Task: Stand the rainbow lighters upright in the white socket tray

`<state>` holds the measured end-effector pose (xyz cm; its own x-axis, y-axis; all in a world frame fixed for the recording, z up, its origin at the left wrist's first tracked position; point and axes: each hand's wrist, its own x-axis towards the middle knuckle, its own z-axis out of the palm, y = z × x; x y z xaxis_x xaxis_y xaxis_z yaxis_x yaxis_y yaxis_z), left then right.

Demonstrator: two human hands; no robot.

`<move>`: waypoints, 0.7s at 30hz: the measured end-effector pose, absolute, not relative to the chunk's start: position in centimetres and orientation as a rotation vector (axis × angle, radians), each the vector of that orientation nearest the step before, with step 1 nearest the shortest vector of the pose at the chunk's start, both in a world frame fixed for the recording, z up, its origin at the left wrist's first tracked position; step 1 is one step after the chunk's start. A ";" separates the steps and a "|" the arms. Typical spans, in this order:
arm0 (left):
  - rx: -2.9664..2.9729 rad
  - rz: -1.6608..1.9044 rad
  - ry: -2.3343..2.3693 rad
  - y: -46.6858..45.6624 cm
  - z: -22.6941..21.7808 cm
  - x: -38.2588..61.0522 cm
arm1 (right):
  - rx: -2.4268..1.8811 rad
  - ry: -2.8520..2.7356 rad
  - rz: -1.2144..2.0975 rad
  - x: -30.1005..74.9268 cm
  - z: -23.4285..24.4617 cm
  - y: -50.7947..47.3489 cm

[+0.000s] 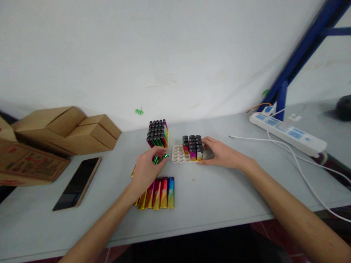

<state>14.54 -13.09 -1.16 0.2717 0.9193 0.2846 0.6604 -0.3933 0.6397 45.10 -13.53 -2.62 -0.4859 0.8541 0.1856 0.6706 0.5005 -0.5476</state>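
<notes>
My left hand point(146, 168) is closed around shiny green lighters point(156, 159), just left of a white tray point(177, 159) with round holes. Upright black-topped lighters point(193, 155) fill the right part of that tray; the holes at its left show bare. My right hand point(218, 153) curls about the tray's right end, thumb at the front corner and fingers behind, steadying it. Below my left hand lies a row of colourful lighters point(163, 195), partly hidden by my wrist. Behind it stands a full block of upright lighters point(158, 132).
Cardboard boxes point(87, 135) stand at the left against the wall, with a phone point(78, 184) lying in front. A white power strip point(290, 133) and a white cable point(297, 160) occupy the right. A blue metal frame point(298, 47) rises behind them.
</notes>
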 end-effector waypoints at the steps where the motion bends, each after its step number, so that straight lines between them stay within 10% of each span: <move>1: 2.062 0.941 1.410 -13.1 -1.1 14.6 | -1.260 -2.314 0.569 45.1 -2.6 -13.5; 21: 0.952 0.900 0.763 -14.0 1.8 17.0 | -1.245 -2.312 0.539 45.4 -3.0 -13.5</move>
<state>17.03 -13.98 1.78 0.4272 0.8916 -0.1502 -0.2937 0.2939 0.9096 45.39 -13.54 -2.97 -0.4869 0.8487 0.2066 0.6696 0.5145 -0.5356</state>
